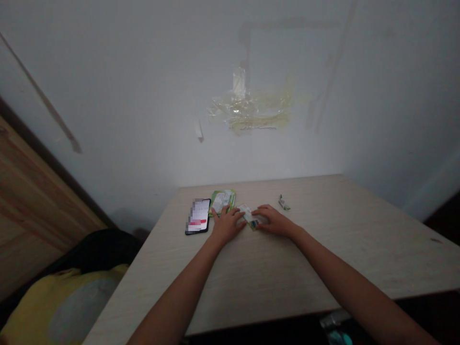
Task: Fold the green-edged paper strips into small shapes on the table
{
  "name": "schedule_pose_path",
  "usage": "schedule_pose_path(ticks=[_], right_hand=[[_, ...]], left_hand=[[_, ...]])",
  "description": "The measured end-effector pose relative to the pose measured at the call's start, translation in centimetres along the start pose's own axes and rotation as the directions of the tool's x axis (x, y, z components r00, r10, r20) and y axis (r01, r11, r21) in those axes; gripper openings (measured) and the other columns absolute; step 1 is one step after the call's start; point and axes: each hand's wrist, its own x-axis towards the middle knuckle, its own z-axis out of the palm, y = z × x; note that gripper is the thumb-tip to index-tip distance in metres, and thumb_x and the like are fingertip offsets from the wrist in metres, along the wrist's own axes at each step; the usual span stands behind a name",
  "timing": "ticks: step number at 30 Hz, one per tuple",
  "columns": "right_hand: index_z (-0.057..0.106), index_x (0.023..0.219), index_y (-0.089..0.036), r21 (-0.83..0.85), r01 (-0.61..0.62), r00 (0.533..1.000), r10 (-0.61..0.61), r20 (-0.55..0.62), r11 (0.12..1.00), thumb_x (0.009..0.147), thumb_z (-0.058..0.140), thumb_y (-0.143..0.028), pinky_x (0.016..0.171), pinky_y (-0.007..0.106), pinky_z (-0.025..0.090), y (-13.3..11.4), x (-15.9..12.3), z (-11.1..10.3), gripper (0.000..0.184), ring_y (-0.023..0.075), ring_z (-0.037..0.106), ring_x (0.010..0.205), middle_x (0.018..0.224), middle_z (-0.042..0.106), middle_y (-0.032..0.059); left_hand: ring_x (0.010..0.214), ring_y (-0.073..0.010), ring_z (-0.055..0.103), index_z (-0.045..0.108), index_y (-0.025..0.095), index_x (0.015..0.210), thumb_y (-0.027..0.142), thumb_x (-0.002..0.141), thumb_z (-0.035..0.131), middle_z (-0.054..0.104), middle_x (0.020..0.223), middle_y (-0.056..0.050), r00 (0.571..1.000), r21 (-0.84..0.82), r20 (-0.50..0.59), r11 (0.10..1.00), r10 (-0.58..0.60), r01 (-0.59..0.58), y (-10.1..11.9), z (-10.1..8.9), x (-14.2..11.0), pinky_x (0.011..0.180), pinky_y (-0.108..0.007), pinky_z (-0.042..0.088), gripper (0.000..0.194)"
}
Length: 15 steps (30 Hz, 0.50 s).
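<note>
A small flat white-and-green packet (pixel 247 211) lies on the table between my two hands. My left hand (pixel 225 226) rests with its fingers spread; thumb and forefinger reach the packet's left edge, while the other fingertips lie at the lower edge of a larger green-and-white packet (pixel 227 197). From the other side, my right hand (pixel 275 221) has its thumb and fingers closed around the small packet's right edge. Left of my left hand lies a phone (pixel 203 216) with a lit screen, partly blurred out. The print on the packets is too small to read.
A small crumpled green-and-white wrapper (pixel 283 203) lies on the pale wooden table (pixel 341 225), beyond my right hand. The wall (pixel 143 96) with tape remnants (pixel 247 111) stands behind. At lower left are a yellow-and-grey plush item (pixel 72 302) and wooden boards (pixel 28 191).
</note>
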Motion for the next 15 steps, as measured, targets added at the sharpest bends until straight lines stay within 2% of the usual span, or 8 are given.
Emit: schedule_pose_path(ticks=[7,11,15], right_hand=[[0.061,0.122,-0.020,-0.066,0.020,1.000,-0.021,-0.017,0.998,0.080,0.069,-0.036,0.098,0.042,0.042,0.01,0.12,0.03,0.046,0.0262,0.051,0.116,0.118,0.063,0.0121],[0.063,0.117,-0.020,-0.110,0.051,0.998,-0.054,-0.026,0.993,0.077,0.072,-0.038,0.096,0.042,0.042,-0.32,0.23,0.19,0.045,0.0261,0.053,0.112,0.114,0.064,0.0119],[0.065,0.113,-0.019,-0.121,0.034,0.998,-0.040,-0.049,0.992,0.079,0.071,-0.037,0.091,0.040,0.045,-0.38,0.19,0.39,0.039,0.0252,0.054,0.106,0.110,0.062,0.0128]], left_hand=[[0.123,-0.0310,0.043,0.067,0.038,0.110,0.045,0.086,0.057,0.064,0.115,-0.001,0.998,-0.031,-0.026,0.998,0.055,-0.056,0.36,-0.57,-0.05,0.104,-0.078,0.005,0.027],[0.127,-0.0291,0.041,0.068,0.034,0.103,0.038,0.084,0.060,0.061,0.122,-0.001,0.998,-0.077,-0.049,0.996,0.043,-0.047,0.74,-0.40,-0.14,0.105,-0.077,0.006,0.021],[0.135,-0.0301,0.034,0.067,0.034,0.104,0.037,0.084,0.060,0.059,0.131,0.001,0.999,-0.097,-0.024,0.995,0.035,-0.038,0.78,-0.27,-0.23,0.105,-0.077,0.002,0.021]])
